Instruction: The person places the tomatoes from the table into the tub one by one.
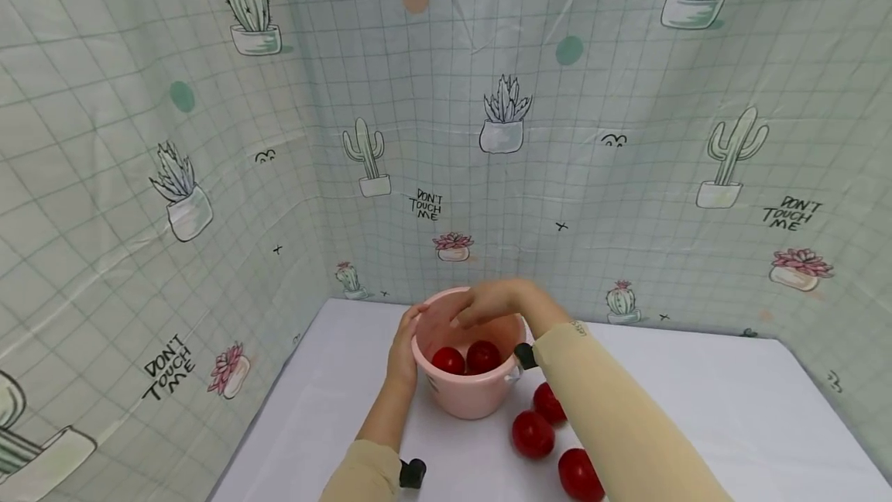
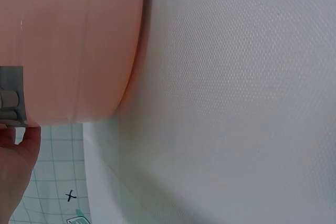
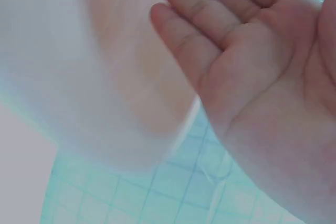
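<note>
A pink bucket [image 1: 468, 393] stands on the white table, with two round, shiny red fruits, apple-like, at its bottom: one at the left [image 1: 448, 360] and one at the right [image 1: 484, 356]. My left hand [image 1: 403, 351] grips the bucket's left rim. The left wrist view has the thumb and fingers of that hand [image 2: 18, 163] at the rim, beside the pink wall. Over the bucket's opening is my right hand [image 1: 498, 302], reaching in from the right. Its fingers [image 3: 197, 9] are extended in the right wrist view, and the palm holds nothing.
Several more red fruits lie on the table right of the bucket, including a near one [image 1: 581, 475] and a middle one [image 1: 533, 434]; my right sleeve [image 1: 620, 409] partly covers some. A cactus-printed cloth [image 1: 557, 177] hangs behind and at the left of the white table [image 1: 697, 393].
</note>
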`<move>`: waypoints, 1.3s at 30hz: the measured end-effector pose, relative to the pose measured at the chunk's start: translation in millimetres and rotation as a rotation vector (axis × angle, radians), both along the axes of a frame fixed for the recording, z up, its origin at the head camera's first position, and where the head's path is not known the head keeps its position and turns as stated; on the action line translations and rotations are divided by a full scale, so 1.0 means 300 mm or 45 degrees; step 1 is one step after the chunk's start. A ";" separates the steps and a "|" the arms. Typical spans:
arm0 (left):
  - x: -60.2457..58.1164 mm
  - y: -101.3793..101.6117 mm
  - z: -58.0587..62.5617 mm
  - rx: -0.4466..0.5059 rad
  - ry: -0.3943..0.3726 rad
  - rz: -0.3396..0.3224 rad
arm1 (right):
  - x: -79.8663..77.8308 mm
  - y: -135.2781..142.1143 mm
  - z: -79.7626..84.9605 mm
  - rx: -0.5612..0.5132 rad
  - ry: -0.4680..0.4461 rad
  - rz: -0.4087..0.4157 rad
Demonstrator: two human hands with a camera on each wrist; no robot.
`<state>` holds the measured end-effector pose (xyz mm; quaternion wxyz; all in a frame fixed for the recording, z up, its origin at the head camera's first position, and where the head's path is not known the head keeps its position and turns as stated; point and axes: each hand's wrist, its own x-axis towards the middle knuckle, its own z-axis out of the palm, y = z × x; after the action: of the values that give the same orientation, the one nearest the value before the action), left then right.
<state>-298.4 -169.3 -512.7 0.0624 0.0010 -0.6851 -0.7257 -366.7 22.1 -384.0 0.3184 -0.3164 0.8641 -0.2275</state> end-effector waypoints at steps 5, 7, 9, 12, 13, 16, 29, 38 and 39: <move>0.001 0.000 -0.001 0.003 0.012 -0.001 | 0.009 0.084 -0.012 -0.172 0.036 -0.085; 0.000 0.001 0.000 0.028 0.016 0.000 | 0.021 0.131 -0.018 -0.255 0.050 -0.099; 0.001 -0.001 0.000 0.049 0.013 0.004 | 0.040 0.183 -0.027 -0.333 0.069 -0.130; 0.001 0.001 0.005 0.076 0.003 0.005 | 0.081 0.275 -0.053 -0.443 0.106 -0.205; 0.001 0.001 0.006 0.068 0.000 0.004 | 0.099 0.306 -0.065 -0.483 0.108 -0.240; 0.001 0.001 0.006 0.042 -0.007 0.005 | 0.150 0.402 -0.123 -0.594 0.101 -0.314; -0.002 0.006 0.002 0.070 -0.012 0.013 | 0.372 0.624 -0.420 -0.614 -0.145 -0.361; -0.004 0.003 0.002 0.114 0.015 -0.003 | 0.489 0.661 -0.475 -0.625 -0.198 -0.417; -0.004 0.004 0.001 0.122 0.016 -0.010 | 0.501 0.667 -0.482 -0.629 -0.212 -0.422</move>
<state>-299.7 -168.1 -512.3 0.0636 -0.0033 -0.6493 -0.7579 -216.3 222.3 -528.5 0.2600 -0.2193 0.7935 -0.5047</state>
